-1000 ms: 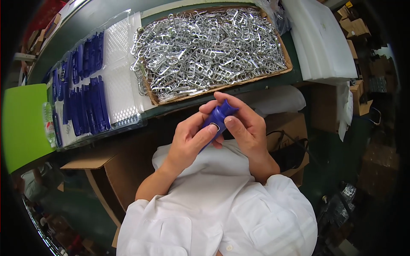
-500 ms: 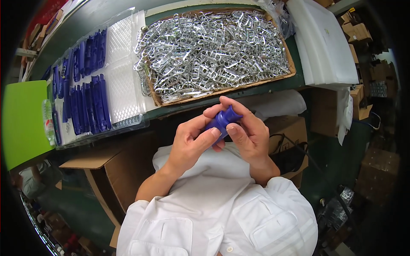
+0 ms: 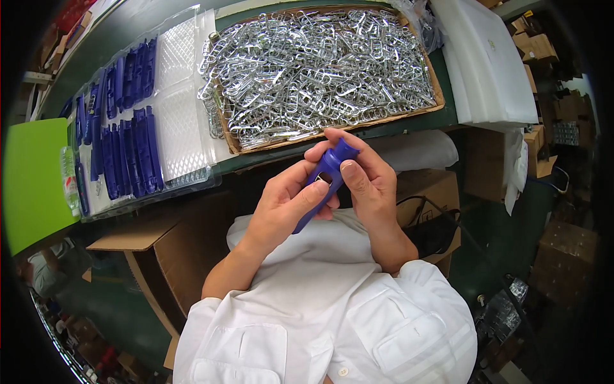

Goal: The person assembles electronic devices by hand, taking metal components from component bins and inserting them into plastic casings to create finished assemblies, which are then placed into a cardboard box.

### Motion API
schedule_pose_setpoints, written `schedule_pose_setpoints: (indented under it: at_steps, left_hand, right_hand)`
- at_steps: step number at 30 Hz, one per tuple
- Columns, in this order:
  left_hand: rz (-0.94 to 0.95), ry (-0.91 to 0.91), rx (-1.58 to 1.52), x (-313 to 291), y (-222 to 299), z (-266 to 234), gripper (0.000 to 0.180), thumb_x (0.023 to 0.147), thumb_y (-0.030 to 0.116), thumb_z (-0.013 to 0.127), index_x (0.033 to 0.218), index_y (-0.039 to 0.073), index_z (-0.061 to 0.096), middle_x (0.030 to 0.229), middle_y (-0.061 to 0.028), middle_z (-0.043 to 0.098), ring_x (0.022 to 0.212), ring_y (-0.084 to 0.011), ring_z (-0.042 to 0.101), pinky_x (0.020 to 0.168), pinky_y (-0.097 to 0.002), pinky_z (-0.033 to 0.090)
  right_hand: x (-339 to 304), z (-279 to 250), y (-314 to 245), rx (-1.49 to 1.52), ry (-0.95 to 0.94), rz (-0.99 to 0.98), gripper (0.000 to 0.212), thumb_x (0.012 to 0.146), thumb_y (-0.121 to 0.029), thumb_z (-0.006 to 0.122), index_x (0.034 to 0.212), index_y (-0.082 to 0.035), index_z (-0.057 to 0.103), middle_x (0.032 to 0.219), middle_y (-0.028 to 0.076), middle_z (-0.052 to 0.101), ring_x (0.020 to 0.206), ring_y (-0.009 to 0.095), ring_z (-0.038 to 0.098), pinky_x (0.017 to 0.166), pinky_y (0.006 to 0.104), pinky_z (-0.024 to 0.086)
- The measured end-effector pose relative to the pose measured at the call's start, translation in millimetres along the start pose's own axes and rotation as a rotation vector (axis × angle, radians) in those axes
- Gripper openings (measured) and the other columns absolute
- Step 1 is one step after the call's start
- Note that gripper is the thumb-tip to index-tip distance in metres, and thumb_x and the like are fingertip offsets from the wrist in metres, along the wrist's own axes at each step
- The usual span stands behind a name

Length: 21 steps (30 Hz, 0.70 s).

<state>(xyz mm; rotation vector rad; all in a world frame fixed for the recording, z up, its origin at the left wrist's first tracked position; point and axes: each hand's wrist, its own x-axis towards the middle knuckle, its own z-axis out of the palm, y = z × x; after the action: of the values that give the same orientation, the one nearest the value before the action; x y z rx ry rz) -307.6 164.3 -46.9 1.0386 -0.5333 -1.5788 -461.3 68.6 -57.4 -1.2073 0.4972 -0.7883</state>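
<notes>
A blue plastic handle-shaped piece (image 3: pixel 330 165) is held between both hands in front of my chest. It tilts, with its flared, notched end toward the box and its narrow end toward me. My left hand (image 3: pixel 281 201) is closed round its lower part, the thumb beside an opening in its side where a small metallic bit shows. My right hand (image 3: pixel 373 189) grips the upper end, thumb on the near side and fingers behind. Beyond the hands, a shallow cardboard box (image 3: pixel 332 132) is heaped with shiny metal clips (image 3: pixel 320 70).
Left on the bench, a clear plastic tray (image 3: pixel 214 173) carries several blue plastic pieces (image 3: pixel 131 150) in rows. A green board (image 3: pixel 35 185) and a clear bottle (image 3: pixel 70 182) sit beside it. White foam sheets (image 3: pixel 489 70) stack at right. Open cartons (image 3: pixel 163 249) stand under the bench.
The blue piece has turned in my hands so its side opening and long narrow end now show. Both hands have shifted slightly up, toward the box, still holding it.
</notes>
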Motion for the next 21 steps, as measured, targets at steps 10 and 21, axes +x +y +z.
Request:
schedule_pose_setpoints:
  at_steps: [10, 21]
  left_hand:
    - [0.018, 0.094, 0.136, 3.6, -8.0, 0.1, 0.031, 0.104, 0.015, 0.058, 0.127, -0.005, 0.059, 0.099, -0.0084, 0.069, 0.080, -0.0116, 0.067, 0.066, -0.0272, 0.058]
    - [0.131, 0.008, 0.279, -10.4, -3.0, 14.6, 0.026, 0.107, 0.012, 0.055, 0.129, -0.002, 0.054, 0.101, -0.0075, 0.068, 0.079, -0.0094, 0.064, 0.069, -0.0269, 0.056]
  right_hand:
    - [-13.6, 23.8, 16.5, 0.602, 0.165, 0.228, 0.056, 0.111, -0.042, 0.047, 0.145, 0.003, 0.049, 0.140, 0.019, 0.060, 0.128, 0.027, 0.060, 0.106, 0.0417, 0.051]
    - [-7.3, -13.7, 16.5, 0.745, 0.215, 0.315, 0.028, 0.102, -0.006, 0.052, 0.128, -0.003, 0.061, 0.123, 0.014, 0.066, 0.117, 0.029, 0.068, 0.110, 0.0477, 0.052]
